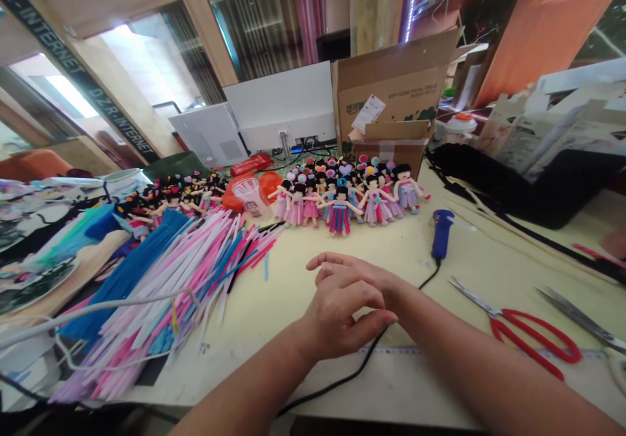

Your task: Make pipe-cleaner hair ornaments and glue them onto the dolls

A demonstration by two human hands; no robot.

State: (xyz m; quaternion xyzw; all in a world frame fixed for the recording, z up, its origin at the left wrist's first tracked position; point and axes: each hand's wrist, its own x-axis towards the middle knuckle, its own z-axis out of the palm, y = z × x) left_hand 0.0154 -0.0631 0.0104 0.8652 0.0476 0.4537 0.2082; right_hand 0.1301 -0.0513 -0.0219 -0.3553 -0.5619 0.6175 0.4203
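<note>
My left hand (345,312) crosses in front of my right hand (355,268) above the pale yellow tabletop (278,312). The left fingers are loosely bent, with the thumb apart and nothing seen in them. Pointing left, the right fingers are stretched out; part of that hand is hidden behind the left one. Beyond them stands a crowd of small pipe-cleaner dolls (340,211) with black hair and colourful skirts. A blue glue gun (441,235) lies to the right, its black cord passing beneath my hands. Red-handled scissors (503,315) rest near my right forearm.
Pipe cleaners (161,279) in pink, white and blue are heaped at left, with a white cable across them. A second pair of scissors (577,312) lies far right. Behind the dolls stand a cardboard box (391,97), a monitor (283,107) and a laptop (210,133).
</note>
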